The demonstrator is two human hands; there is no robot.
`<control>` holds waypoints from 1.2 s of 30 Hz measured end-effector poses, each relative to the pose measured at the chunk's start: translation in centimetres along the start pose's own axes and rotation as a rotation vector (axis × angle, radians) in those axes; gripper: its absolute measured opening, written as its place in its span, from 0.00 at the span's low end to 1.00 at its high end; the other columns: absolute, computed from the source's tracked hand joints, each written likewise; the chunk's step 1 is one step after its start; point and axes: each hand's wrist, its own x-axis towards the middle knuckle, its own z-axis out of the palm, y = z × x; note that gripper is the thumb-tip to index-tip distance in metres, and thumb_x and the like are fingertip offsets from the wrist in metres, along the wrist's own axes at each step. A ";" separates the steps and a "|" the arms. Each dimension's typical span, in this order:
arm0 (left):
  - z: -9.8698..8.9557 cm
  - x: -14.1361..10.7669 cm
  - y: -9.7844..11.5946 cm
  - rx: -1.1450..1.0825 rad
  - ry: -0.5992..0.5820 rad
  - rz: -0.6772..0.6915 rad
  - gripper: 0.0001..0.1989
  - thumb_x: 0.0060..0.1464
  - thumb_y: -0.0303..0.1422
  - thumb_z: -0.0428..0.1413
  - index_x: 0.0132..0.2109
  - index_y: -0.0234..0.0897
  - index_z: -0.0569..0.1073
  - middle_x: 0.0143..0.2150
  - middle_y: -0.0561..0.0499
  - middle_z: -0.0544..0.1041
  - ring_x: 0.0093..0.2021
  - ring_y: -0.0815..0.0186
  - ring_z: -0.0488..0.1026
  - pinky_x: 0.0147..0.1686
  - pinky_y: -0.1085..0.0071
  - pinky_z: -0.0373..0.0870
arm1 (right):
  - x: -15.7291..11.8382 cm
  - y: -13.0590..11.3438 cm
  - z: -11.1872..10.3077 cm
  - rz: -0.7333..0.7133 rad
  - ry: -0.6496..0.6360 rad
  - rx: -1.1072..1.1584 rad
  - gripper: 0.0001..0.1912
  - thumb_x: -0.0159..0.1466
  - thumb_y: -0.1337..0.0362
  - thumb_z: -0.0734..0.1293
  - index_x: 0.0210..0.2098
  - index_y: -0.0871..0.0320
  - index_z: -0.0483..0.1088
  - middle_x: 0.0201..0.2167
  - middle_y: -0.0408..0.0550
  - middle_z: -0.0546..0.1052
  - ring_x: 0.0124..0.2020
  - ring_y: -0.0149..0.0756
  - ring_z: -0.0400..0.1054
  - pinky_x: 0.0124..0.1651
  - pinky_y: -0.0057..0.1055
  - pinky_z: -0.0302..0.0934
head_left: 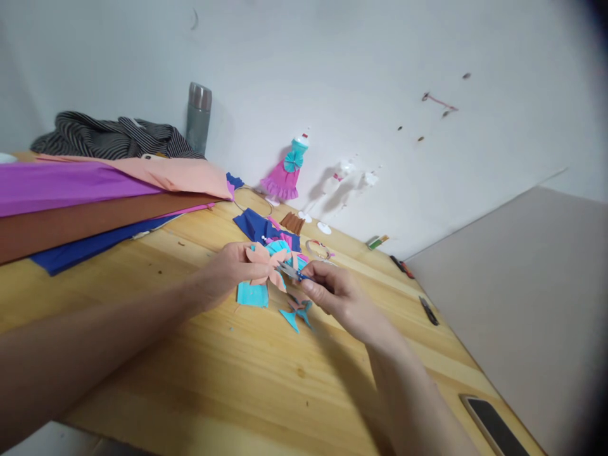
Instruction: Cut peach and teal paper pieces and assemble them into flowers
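Observation:
My left hand (237, 268) pinches a peach paper flower (266, 261) with several pointed petals, held above the table. Some turquoise shows along its lower edge. In my right hand (327, 286) is a small pair of scissors (291, 272) with blue dotted handles, its blades at the flower's right side. Below the hands lie a turquoise paper square (253, 294) and some turquoise and peach scraps (295, 315). Behind the flower are dark blue paper (254, 227) and pink and turquoise pieces, partly hidden.
Long crepe paper sheets (80, 221) cover the table's left side, near striped cloth (114, 136) and a flask (198, 117). Against the wall stand a doll form in a pink skirt (284, 180) and two white forms (335, 180). A phone (494, 424) and a cutter (429, 311) lie right.

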 end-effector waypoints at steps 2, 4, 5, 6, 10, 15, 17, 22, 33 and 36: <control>-0.1 0.0 -0.1 0.000 -0.005 0.008 0.10 0.47 0.30 0.56 0.22 0.36 0.64 0.24 0.52 0.74 0.31 0.64 0.75 0.34 0.69 0.66 | 0.0 -0.1 -0.1 0.012 0.017 -0.018 0.15 0.62 0.53 0.62 0.27 0.58 0.63 0.21 0.43 0.68 0.23 0.30 0.59 0.27 0.30 0.52; -0.2 0.0 -0.1 0.018 0.008 0.008 0.09 0.47 0.30 0.57 0.23 0.35 0.65 0.25 0.52 0.75 0.30 0.65 0.75 0.33 0.69 0.66 | -0.1 -0.1 -0.1 -0.004 0.016 -0.040 0.15 0.62 0.54 0.63 0.27 0.58 0.63 0.22 0.43 0.68 0.24 0.30 0.59 0.27 0.29 0.52; -0.2 0.0 -0.1 0.034 0.015 0.014 0.08 0.47 0.30 0.57 0.24 0.35 0.66 0.25 0.52 0.76 0.30 0.65 0.75 0.33 0.70 0.66 | -0.2 -0.2 -0.1 -0.018 0.008 -0.050 0.15 0.62 0.54 0.63 0.26 0.58 0.63 0.22 0.43 0.68 0.24 0.30 0.59 0.27 0.29 0.52; -0.2 -0.1 0.0 0.050 0.019 0.021 0.07 0.46 0.29 0.58 0.25 0.35 0.67 0.26 0.52 0.77 0.30 0.66 0.75 0.32 0.70 0.66 | -0.3 -0.2 0.0 -0.032 0.002 -0.057 0.15 0.62 0.54 0.63 0.26 0.58 0.64 0.23 0.43 0.68 0.24 0.31 0.59 0.27 0.29 0.53; 0.3 -0.4 0.9 0.143 -0.014 0.021 0.03 0.45 0.28 0.58 0.26 0.34 0.71 0.29 0.50 0.79 0.32 0.66 0.75 0.35 0.70 0.67 | -0.5 -0.5 0.4 -0.097 0.095 -0.013 0.14 0.61 0.54 0.65 0.28 0.57 0.63 0.23 0.42 0.66 0.24 0.30 0.58 0.27 0.28 0.53; 0.8 -0.5 1.2 0.035 -0.050 0.036 0.14 0.47 0.32 0.60 0.21 0.37 0.63 0.24 0.53 0.76 0.32 0.65 0.76 0.39 0.67 0.68 | 0.0 -0.1 0.4 -0.083 0.361 0.100 0.15 0.53 0.54 0.70 0.30 0.57 0.65 0.18 0.36 0.58 0.18 0.25 0.49 0.21 0.26 0.47; 0.7 -0.3 0.9 0.013 -0.018 0.014 0.14 0.47 0.33 0.60 0.21 0.36 0.63 0.21 0.54 0.72 0.31 0.65 0.76 0.37 0.67 0.68 | 0.2 0.2 0.3 -0.024 0.325 0.149 0.14 0.53 0.54 0.70 0.28 0.58 0.66 0.18 0.37 0.60 0.18 0.25 0.50 0.21 0.26 0.47; 0.2 0.1 0.2 -0.066 -0.006 -0.002 0.15 0.48 0.33 0.59 0.20 0.35 0.64 0.21 0.53 0.71 0.30 0.66 0.73 0.33 0.70 0.66 | 0.4 0.1 1.0 0.050 0.129 0.136 0.14 0.51 0.56 0.71 0.29 0.59 0.68 0.17 0.36 0.58 0.19 0.26 0.51 0.23 0.27 0.45; 0.5 -0.2 0.1 -0.045 -0.038 -0.016 0.14 0.48 0.30 0.57 0.19 0.36 0.62 0.21 0.53 0.69 0.31 0.67 0.72 0.33 0.71 0.63 | 0.9 0.4 2.9 0.100 0.248 0.246 0.17 0.55 0.51 0.67 0.24 0.57 0.63 0.17 0.38 0.59 0.19 0.27 0.51 0.23 0.28 0.48; 0.5 -0.2 0.0 -0.052 -0.007 -0.008 0.14 0.49 0.31 0.57 0.20 0.36 0.62 0.20 0.56 0.66 0.28 0.71 0.68 0.32 0.72 0.62 | 1.0 0.4 3.1 0.073 0.291 0.256 0.18 0.51 0.51 0.71 0.29 0.58 0.65 0.16 0.34 0.55 0.18 0.25 0.47 0.22 0.27 0.45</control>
